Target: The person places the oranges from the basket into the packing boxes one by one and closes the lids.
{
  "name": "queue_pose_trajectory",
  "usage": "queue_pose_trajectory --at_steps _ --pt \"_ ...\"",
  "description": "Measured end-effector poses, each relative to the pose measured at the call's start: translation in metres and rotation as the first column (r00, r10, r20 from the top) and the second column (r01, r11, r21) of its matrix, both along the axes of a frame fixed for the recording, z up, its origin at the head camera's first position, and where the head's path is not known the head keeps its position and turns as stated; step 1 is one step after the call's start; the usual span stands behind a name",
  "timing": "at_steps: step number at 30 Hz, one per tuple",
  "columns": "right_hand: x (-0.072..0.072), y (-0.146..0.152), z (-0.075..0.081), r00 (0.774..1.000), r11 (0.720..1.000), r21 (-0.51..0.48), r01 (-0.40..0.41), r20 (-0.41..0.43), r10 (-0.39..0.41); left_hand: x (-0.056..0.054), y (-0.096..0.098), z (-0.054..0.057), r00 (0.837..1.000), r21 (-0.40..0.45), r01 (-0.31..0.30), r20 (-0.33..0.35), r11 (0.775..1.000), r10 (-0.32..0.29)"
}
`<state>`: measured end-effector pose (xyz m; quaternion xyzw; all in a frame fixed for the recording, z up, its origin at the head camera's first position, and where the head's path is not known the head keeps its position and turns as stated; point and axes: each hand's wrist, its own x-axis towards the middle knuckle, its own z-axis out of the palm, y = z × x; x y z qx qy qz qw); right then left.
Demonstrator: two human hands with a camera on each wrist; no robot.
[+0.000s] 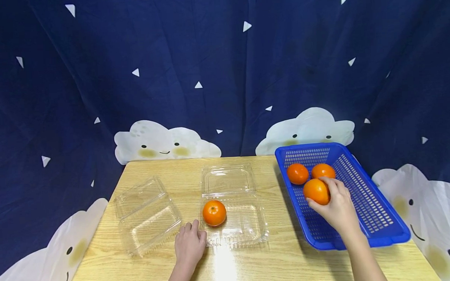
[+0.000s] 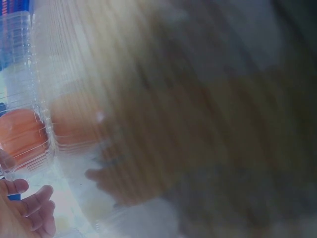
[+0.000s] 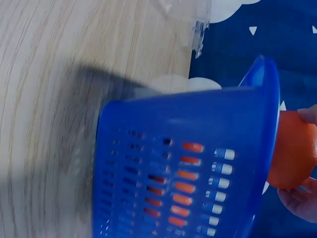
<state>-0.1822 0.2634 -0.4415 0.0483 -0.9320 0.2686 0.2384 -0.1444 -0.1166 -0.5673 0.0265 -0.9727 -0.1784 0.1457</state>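
- Right hand (image 1: pixel 339 203) grips an orange (image 1: pixel 315 191) above the blue basket (image 1: pixel 364 197).
- Left hand (image 1: pixel 190 243), fingers loose, holds nothing.
- Right wrist view reveals basket's slotted outside (image 3: pixel 183 110), unseen from head.

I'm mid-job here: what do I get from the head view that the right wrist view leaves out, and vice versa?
Only the head view shows the left hand, close beside the middle clear container, the single orange in that container, and a look down onto two loose oranges inside the blue basket.

Only the right wrist view shows orange colour through the slots in the basket's outer wall.

Both show the right hand holding an orange, the basket, the wooden table and the dark blue curtain.
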Motion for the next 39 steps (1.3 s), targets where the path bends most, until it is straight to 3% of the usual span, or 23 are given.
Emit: queue_pose_trajectory --at_steps 13,29,39 --pt "-0.003 -0.034 -0.002 0.993 0.993 -0.038 -0.114 0.01 0.114 0.0 0.0 -0.001 1.0 0.001 -0.005 -0.006 1.0 0.005" --pt "-0.006 -0.074 -0.013 0.979 0.979 -0.044 -0.201 0.021 0.202 0.001 0.001 0.0 0.999 -0.002 -0.002 0.048 1.0 0.002" --pt "-0.003 -0.096 -0.023 0.966 0.966 -0.048 -0.255 0.029 0.257 0.001 0.001 0.001 1.0 -0.006 0.003 0.028 1.0 -0.003"
